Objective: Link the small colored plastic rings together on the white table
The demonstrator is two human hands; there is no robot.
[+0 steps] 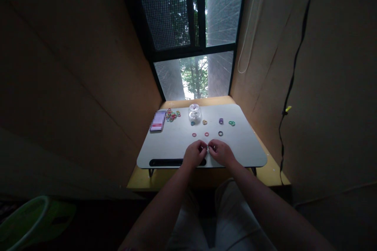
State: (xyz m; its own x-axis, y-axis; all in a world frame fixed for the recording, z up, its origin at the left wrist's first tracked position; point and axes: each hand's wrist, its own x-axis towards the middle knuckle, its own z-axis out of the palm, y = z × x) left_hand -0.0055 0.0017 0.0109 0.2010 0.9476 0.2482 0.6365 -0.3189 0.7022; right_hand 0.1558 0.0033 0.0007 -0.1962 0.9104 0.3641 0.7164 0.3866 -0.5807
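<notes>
The left hand (pixel 195 153) and right hand (pixel 221 152) met over a white table (pixel 171 147).
Both pinched nearly closed on a tiny item (pixel 207 147), indistinct, near 2 pinkish rings (pixel 206 134).

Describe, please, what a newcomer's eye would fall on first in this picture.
Probably the bright window first, shining at the top centre between dim walls. Next, the left hand and right hand, close together over the near side of the white tabletop; whatever is at their fingertips is too small to tell. Beyond them, a heap of colourful rings lies at the far left and a clear jar stands near the far edge.
</notes>
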